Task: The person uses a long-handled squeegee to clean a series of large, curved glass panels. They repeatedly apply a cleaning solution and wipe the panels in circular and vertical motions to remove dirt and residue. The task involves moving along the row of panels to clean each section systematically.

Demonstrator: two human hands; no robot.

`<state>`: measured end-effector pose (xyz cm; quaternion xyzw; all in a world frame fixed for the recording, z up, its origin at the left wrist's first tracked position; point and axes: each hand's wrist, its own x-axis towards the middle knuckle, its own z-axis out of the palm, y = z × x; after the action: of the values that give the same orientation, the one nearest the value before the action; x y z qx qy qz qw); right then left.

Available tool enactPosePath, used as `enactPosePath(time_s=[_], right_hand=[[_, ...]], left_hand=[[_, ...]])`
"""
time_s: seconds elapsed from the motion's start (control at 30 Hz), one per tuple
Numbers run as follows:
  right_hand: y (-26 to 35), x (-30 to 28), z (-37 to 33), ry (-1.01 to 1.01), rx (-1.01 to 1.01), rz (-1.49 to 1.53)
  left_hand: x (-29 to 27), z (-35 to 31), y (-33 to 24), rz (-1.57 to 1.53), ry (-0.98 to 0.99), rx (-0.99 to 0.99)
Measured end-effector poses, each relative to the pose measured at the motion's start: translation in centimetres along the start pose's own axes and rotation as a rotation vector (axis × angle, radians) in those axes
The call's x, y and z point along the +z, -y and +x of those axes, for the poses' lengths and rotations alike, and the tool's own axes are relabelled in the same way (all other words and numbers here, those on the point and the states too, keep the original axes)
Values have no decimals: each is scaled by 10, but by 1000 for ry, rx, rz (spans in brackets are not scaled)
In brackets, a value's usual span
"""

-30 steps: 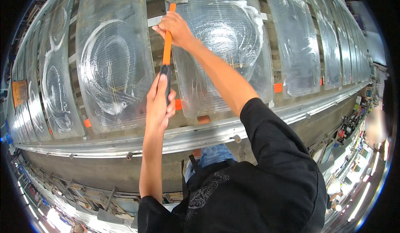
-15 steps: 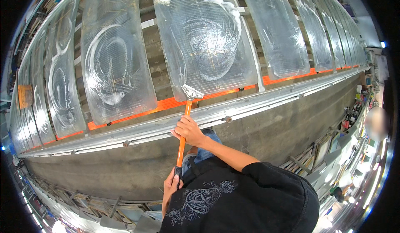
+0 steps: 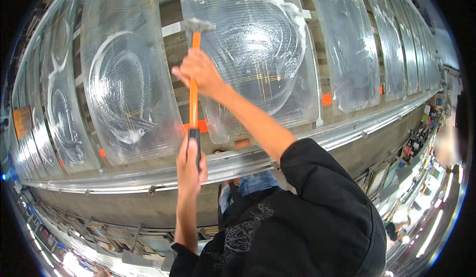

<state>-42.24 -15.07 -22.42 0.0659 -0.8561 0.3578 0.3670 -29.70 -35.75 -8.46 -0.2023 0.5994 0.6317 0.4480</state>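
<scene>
With both hands I hold a long-handled scraper (image 3: 194, 96) that has an orange shaft and a black grip. My left hand (image 3: 189, 164) is wrapped round the black grip at the lower end. Higher up, my right hand (image 3: 201, 74) is closed around the shaft, just below the metal head. The blurred scraper head (image 3: 200, 25) is over the left edge of a wet glass panel (image 3: 263, 44) with fine lines and swirls of white foam. Whether it touches the glass, I cannot tell.
More foamy glass panels, such as the one on the left (image 3: 116, 79), lie in a row on a rack. A metal rail (image 3: 243, 160) runs along its near side. Stacked frames and boards (image 3: 378, 175) stand behind me, and a person's hazy shape (image 3: 447, 145) is far right.
The scraper head has moved away from the panel's near edge toward its far part, leftward. Both hands have gone forward with it, and I lean closer over the rack.
</scene>
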Motion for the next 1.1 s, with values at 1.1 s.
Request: enactPosePath(time_s=[1.1], right_hand=[[-119, -74, 50, 95, -17, -163]], left_hand=[[97, 64, -67, -47, 135, 10]])
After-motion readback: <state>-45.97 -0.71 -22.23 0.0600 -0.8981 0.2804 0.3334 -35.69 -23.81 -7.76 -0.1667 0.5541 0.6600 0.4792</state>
